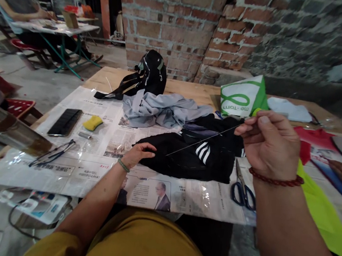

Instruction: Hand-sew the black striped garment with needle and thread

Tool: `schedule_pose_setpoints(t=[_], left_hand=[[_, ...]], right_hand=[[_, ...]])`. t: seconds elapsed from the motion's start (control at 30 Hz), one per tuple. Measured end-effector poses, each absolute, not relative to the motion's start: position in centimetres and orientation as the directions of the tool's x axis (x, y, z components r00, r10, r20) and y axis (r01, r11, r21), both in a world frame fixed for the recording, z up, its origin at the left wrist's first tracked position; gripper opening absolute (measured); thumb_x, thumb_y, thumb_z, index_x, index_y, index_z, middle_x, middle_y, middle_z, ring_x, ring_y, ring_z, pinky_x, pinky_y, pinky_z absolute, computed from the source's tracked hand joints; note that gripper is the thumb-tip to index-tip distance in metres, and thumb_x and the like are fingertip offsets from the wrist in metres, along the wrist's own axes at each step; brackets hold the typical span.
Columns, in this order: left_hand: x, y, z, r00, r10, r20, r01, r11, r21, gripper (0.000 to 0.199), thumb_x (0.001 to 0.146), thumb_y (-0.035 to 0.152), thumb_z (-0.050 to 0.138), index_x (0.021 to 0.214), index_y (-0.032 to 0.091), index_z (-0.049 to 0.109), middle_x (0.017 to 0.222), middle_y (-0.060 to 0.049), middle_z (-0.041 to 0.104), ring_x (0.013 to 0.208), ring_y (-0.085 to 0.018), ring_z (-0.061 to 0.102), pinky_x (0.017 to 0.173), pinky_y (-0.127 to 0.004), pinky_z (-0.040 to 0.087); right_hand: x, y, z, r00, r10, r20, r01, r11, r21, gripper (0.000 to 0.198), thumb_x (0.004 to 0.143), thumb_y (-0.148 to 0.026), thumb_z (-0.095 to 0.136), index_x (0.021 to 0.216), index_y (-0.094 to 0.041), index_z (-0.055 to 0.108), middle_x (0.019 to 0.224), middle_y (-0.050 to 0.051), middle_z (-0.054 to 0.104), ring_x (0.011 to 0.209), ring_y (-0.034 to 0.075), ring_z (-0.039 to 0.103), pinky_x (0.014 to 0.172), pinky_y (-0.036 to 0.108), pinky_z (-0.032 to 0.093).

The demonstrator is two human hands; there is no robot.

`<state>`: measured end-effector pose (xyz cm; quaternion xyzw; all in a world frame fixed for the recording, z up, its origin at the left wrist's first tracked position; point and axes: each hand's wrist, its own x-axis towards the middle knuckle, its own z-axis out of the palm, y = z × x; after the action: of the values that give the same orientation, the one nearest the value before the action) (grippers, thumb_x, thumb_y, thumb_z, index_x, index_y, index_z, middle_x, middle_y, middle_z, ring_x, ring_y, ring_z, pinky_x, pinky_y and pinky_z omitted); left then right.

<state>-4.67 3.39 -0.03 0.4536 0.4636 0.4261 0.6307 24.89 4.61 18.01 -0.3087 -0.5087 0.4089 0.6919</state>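
A black garment with white stripes lies spread on the newspaper-covered table. My left hand rests at its left edge, fingers stretched out and thumb apart. My right hand is raised above the garment's right side, fingers pinched together. From that pinch a thin pale thread runs taut down to the black cloth. Whether a needle sits in the fingers is too small to tell. Something yellow-green shows at the fingertips. Dark-handled scissors lie open beside the garment, below my right hand.
Grey cloth and a black bag lie behind. Leftward are a phone, yellow sponge, glasses and bottle. A green-white bag stands at the back; neon fabric hangs rightward. Another person sits far left.
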Motion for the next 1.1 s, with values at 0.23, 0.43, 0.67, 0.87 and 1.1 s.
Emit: schedule_pose_setpoints(t=[0.23, 0.43, 0.67, 0.87, 1.1], left_hand=[[-4.7, 3.2, 0.6, 0.142, 0.976, -0.167, -0.185, 0.192, 0.964, 0.027, 0.054, 0.023, 0.078, 0.078, 0.016, 0.068, 0.068, 0.003, 0.059, 0.063, -0.008, 0.049, 0.059, -0.020, 0.036], [-4.6, 3.0, 0.4, 0.126, 0.978, -0.163, -0.257, 0.191, 0.947, 0.034, 0.055, 0.020, 0.077, 0.088, 0.017, 0.069, 0.079, 0.001, 0.063, 0.069, -0.009, 0.054, 0.065, -0.022, 0.040], [-3.8, 2.5, 1.6, 0.116, 0.989, -0.096, -0.175, 0.115, 0.978, 0.037, 0.060, 0.020, 0.072, 0.097, 0.018, 0.067, 0.084, -0.002, 0.065, 0.078, -0.013, 0.056, 0.072, -0.024, 0.042], [-4.3, 1.0, 0.5, 0.071, 0.991, -0.117, -0.076, 0.122, 0.990, 0.031, 0.061, 0.024, 0.072, 0.091, 0.017, 0.068, 0.088, -0.002, 0.065, 0.085, -0.014, 0.056, 0.075, -0.025, 0.042], [-4.5, 1.2, -0.8, 0.092, 0.986, -0.140, -0.140, 0.152, 0.978, 0.030, 0.062, 0.026, 0.071, 0.091, 0.017, 0.068, 0.085, -0.002, 0.064, 0.077, -0.012, 0.054, 0.070, -0.023, 0.041]], right_hand=[[25.3, 4.7, 14.8, 0.120, 0.929, 0.350, -0.289, 0.370, -0.883, 0.009, 0.079, -0.024, 0.065, 0.086, -0.020, 0.060, 0.069, -0.003, 0.065, 0.055, 0.009, 0.063, 0.055, 0.022, 0.055], [26.8, 5.4, 10.8, 0.179, 0.965, 0.193, -0.355, 0.246, -0.902, 0.016, 0.076, -0.027, 0.068, 0.087, -0.020, 0.058, 0.066, -0.004, 0.065, 0.054, 0.009, 0.063, 0.053, 0.021, 0.054], [28.6, 5.2, 10.0, 0.217, 0.968, 0.129, -0.380, 0.205, -0.902, 0.015, 0.076, -0.025, 0.067, 0.087, -0.019, 0.058, 0.066, -0.004, 0.065, 0.054, 0.008, 0.063, 0.054, 0.020, 0.054], [27.1, 5.7, 9.6, 0.223, 0.964, 0.142, -0.389, 0.222, -0.894, 0.014, 0.075, -0.024, 0.066, 0.084, -0.018, 0.058, 0.064, -0.005, 0.064, 0.052, 0.008, 0.061, 0.054, 0.021, 0.052], [25.4, 3.2, 14.1, 0.170, 0.916, 0.363, -0.400, 0.400, -0.824, 0.005, 0.074, -0.019, 0.063, 0.078, -0.020, 0.063, 0.065, -0.002, 0.063, 0.051, 0.010, 0.057, 0.051, 0.026, 0.048]])
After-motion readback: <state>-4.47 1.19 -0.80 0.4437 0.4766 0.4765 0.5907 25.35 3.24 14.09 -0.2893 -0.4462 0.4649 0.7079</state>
